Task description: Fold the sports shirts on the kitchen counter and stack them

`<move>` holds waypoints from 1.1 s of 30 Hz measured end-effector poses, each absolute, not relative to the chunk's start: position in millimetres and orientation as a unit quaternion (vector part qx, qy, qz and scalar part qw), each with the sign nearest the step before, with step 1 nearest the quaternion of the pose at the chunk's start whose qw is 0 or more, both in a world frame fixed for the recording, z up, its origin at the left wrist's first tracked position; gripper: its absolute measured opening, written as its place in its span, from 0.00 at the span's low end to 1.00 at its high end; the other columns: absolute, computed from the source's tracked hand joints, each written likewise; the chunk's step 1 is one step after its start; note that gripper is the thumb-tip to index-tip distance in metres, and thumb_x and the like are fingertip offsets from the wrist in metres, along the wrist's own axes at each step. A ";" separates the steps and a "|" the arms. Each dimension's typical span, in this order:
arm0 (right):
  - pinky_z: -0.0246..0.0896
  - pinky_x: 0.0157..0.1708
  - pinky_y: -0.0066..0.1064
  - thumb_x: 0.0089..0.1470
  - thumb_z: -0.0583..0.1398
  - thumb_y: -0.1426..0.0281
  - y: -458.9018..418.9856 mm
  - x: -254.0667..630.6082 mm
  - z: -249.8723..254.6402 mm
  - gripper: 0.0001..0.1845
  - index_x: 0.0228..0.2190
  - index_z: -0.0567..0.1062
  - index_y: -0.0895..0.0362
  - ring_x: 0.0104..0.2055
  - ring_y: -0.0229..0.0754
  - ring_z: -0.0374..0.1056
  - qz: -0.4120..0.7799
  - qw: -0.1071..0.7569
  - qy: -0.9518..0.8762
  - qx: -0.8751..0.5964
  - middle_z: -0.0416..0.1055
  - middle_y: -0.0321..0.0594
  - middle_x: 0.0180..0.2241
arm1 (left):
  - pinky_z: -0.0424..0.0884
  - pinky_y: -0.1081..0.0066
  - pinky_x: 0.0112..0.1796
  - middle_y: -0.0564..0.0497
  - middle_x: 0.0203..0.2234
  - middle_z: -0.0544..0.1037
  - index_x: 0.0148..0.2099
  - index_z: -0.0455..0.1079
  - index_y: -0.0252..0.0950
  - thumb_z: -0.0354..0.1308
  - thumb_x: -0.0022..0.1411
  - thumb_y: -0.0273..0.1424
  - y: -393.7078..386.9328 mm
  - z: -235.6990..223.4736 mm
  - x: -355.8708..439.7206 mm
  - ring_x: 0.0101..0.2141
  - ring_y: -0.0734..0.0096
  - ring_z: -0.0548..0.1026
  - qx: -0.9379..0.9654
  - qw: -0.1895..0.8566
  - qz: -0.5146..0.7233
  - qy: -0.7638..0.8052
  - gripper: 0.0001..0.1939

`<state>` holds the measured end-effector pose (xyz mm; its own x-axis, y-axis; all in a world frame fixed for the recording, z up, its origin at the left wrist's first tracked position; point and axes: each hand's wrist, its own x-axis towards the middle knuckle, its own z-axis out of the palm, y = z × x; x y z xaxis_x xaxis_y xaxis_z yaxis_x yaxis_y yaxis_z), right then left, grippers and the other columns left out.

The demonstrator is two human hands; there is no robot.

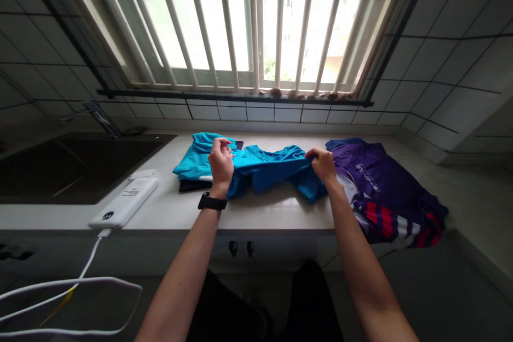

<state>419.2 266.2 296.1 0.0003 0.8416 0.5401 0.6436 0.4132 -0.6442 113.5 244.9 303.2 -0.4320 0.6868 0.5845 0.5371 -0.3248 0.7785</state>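
A bright blue T-shirt [266, 168] lies bunched on the white countertop [276, 214], raised where my hands pinch it. My left hand [220, 160] grips the cloth near the collar, with a black smartwatch [212, 202] on that wrist. My right hand [323, 165] holds the shirt's other side, close to a purple and red striped jersey [385, 187] spread out to the right. A dark folded garment [192, 186] shows beneath the blue shirt's left part.
A dark sink [80, 168] with a tap [102, 119] is set into the counter at left. A white power bank [124, 202] sits near the counter's front edge, its white cable [68, 291] hanging down. A barred window [236, 26] and tiled wall stand behind.
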 end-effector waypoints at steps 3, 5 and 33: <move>0.67 0.43 0.33 0.42 0.51 0.79 248.5 437.1 319.3 0.16 0.20 0.77 0.54 0.32 0.44 0.75 0.073 0.458 -0.697 -0.547 0.77 0.38 0.23 | 0.68 0.72 0.25 0.55 0.23 0.70 0.41 0.70 0.38 0.47 0.74 0.34 227.0 334.0 105.4 0.21 0.73 0.69 0.584 0.145 0.543 0.585 0.12; 0.65 0.39 0.32 0.42 0.52 0.78 234.6 445.0 334.7 0.15 0.18 0.77 0.54 0.28 0.43 0.72 0.075 0.457 -0.694 -0.552 0.73 0.36 0.19 | 0.70 0.72 0.27 0.53 0.25 0.75 0.38 0.73 0.38 0.55 0.69 0.36 205.3 340.3 107.3 0.24 0.71 0.72 0.687 0.163 0.421 0.569 0.09; 0.65 0.26 0.32 0.51 0.55 0.67 211.1 477.8 342.7 0.15 0.32 0.79 0.59 0.30 0.46 0.73 0.383 0.340 -0.716 -0.475 0.79 0.47 0.32 | 0.73 0.63 0.47 0.43 0.41 0.82 0.43 0.78 0.39 0.51 0.72 0.41 181.8 287.8 101.4 0.44 0.56 0.79 0.728 0.087 0.287 0.617 0.17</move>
<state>477.8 211.1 342.7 -0.3190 0.9397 0.1233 0.4202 0.2569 -0.8703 101.4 181.8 287.8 0.0745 0.9475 0.3109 0.8474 -0.2245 0.4811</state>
